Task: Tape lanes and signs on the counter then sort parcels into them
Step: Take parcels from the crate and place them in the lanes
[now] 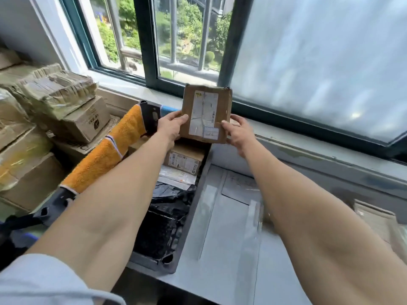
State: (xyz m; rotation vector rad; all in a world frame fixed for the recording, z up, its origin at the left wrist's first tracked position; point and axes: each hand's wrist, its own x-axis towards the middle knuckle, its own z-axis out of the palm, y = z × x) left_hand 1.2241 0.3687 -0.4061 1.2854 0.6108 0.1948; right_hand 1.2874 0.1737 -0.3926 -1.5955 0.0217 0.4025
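**Parcel held up for a read before it goes to a lane**

Beyond both hands the window (176, 40) is letting in daylight, which is probably why the parcel is being raised toward it. Below and to the right of the right hand (239, 133) the grey counter (286, 271) is lying ready for sorting. Well to the left of the left hand (170, 126) cardboard boxes (83, 122) are standing stacked against the wall, out of the way. Directly beneath the hands a dark bin (154, 265) is holding the unsorted post: black bags (163, 216) nearer the person, and a small box (187, 159) just under the wrists. An orange towel (105, 155) is wrapping a bar just left of the left forearm.

The brown parcel (206, 115) is hanging upright in the air between the two hands, over the far end of the bin and touching nothing else. The left hand is gripping its left edge, thumb across the front; the right hand is pinching the right edge, thumb on the face. Both are keeping to the edges, I would guess so the label (203, 115) is staying uncovered for reading.

On the counter under the right forearm, a paper sign (240, 186) and clear tape strips (252, 234) are marking a lane. Its writing is too faint to read.
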